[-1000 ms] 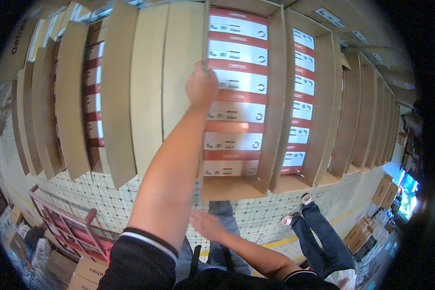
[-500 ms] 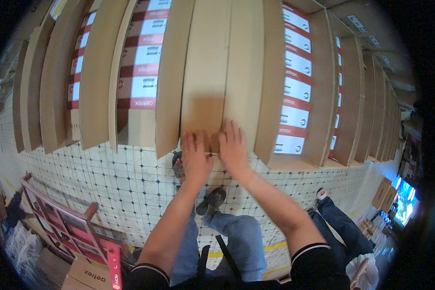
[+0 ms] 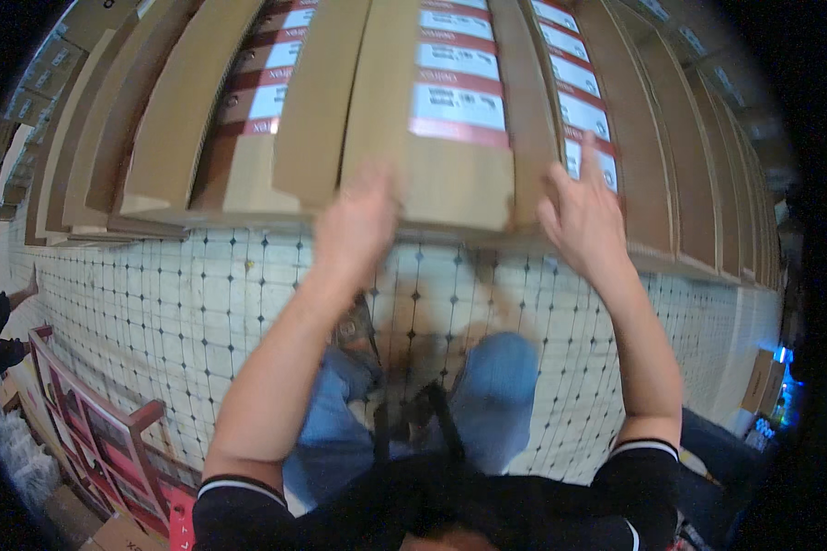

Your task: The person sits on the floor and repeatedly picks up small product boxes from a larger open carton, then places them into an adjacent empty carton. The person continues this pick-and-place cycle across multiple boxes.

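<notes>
A brown cardboard box (image 3: 450,147) with a white and red label sticks out of the shelf toward me, in front of the stacked boxes around it. My left hand (image 3: 358,220), blurred by motion, grips its lower left corner. On the box's right side lies my right hand (image 3: 583,216), fingers spread upward along the edge. Both forearms reach up from the lower edge. More boxes of the same kind (image 3: 570,101) fill the column behind and to the right.
Tall brown shelf dividers (image 3: 184,110) fan out left and right. Below lies a white tiled floor with dark dots (image 3: 184,303). A red wooden frame (image 3: 92,432) stands at lower left, a cardboard box (image 3: 763,381) at far right. My blue-trousered legs (image 3: 487,395) are beneath.
Both hands have left the plain front edge of a divider and now hold a labelled box that juts out of the shelf. The view has shifted closer to the shelf.
</notes>
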Action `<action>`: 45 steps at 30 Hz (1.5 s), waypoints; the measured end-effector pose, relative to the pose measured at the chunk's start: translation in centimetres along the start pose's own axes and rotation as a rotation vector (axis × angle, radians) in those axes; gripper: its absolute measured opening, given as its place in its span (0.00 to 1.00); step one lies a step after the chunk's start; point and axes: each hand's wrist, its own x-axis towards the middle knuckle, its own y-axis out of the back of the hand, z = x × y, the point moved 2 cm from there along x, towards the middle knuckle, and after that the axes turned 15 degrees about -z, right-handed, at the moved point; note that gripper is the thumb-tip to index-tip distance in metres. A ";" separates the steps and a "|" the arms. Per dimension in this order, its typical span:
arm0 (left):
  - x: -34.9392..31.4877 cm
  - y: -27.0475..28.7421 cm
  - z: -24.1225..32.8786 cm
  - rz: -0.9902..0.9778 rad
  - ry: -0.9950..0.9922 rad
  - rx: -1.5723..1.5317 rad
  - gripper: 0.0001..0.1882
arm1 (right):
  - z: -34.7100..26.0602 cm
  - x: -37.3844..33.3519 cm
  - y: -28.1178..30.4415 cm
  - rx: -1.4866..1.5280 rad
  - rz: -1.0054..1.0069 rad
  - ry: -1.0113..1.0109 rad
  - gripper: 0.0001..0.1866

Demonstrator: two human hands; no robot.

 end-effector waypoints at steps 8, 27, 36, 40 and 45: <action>-1.7 1.6 -1.2 0.416 0.038 -0.260 0.17 | 1.8 -1.2 -3.8 0.197 -0.066 0.045 0.10; -1.2 1.7 -1.3 0.400 0.070 -0.213 0.18 | 1.1 -2.0 -3.6 0.186 -0.069 -0.020 0.11; -1.2 3.8 -0.4 0.248 0.102 -0.093 0.14 | -1.7 -6.4 -2.4 0.371 0.178 -0.023 0.09; -1.0 4.7 0.5 0.217 0.139 -0.123 0.15 | -7.1 -1.4 -4.3 0.552 0.206 0.313 0.14; -0.8 5.3 0.9 0.257 0.187 -0.154 0.20 | -12.0 8.6 -10.2 0.233 0.271 -0.071 0.30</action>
